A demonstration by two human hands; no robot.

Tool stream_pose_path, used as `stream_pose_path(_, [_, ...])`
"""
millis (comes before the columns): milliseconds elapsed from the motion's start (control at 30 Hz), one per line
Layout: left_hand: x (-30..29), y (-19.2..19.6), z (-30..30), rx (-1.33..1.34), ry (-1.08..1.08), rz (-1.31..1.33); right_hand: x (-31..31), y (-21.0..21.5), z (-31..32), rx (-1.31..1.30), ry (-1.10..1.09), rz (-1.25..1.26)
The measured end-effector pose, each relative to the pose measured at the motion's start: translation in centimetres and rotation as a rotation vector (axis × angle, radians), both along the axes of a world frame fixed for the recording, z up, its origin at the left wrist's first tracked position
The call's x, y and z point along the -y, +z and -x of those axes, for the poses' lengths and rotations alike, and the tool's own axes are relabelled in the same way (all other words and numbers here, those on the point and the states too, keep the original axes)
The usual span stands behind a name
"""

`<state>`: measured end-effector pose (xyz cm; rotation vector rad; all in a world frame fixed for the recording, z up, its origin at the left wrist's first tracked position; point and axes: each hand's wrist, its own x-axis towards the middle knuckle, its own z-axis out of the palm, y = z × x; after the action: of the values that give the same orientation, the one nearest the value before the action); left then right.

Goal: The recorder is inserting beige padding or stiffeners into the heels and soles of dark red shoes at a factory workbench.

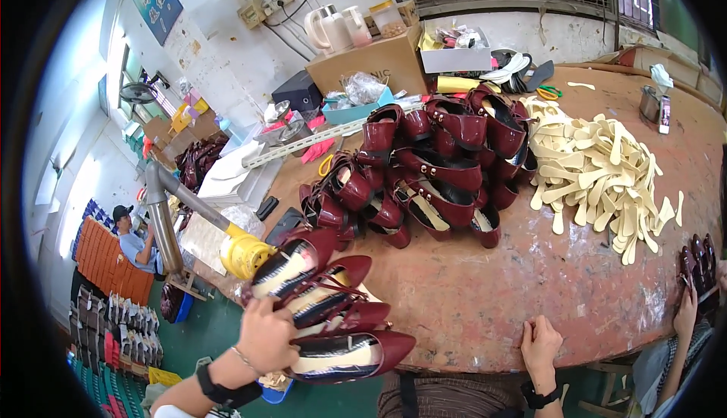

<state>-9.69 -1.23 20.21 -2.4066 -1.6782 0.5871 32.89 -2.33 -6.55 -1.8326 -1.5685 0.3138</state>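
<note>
Several glossy burgundy shoes (394,346) lie in a row at the table's near left edge, toes pointing right and pale insoles showing inside. My left hand (266,335) is closed around the backs of these shoes; its fingertips are partly hidden. At the table's front edge, my right hand (541,342) rests with its fingers curled in and nothing visible in them. Beyond both hands stands a piled heap of burgundy heeled shoes (443,172), with straps and small buckles. To its right lies a loose pile of cream insole pieces (594,172).
A yellow duct mouth (246,254) on a metal pipe stands by the left table edge. At the far side are a cardboard box (371,62), a blue tray (360,107) and green-handled scissors (549,93). A co-worker's hand (686,308) holds dark red shoes at far right.
</note>
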Motion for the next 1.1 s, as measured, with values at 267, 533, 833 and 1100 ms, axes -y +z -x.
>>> stream_pose_path(267, [-5.8, 12.4, -0.4, 0.209, 0.105, -0.285, 0.0, 0.6, 0.1, -0.035, -0.003, -0.026])
stream_pose_path(533, [-22.1, 17.3, -3.4, 0.529, 0.230, -0.479, -0.3, 0.0, 0.1, -0.025, 0.005, -0.087])
stream_pose_path(833, [-43.2, 9.3, -17.4, 0.707, 0.327, -0.374, -0.2, 0.7, -0.2, -0.038, -0.038, -0.068])
stream_pose_path(1100, [-47.0, -0.8, -24.6, 0.660, 0.591, -0.184, -0.6, 1.0, 0.0, -0.081, -0.019, -0.019])
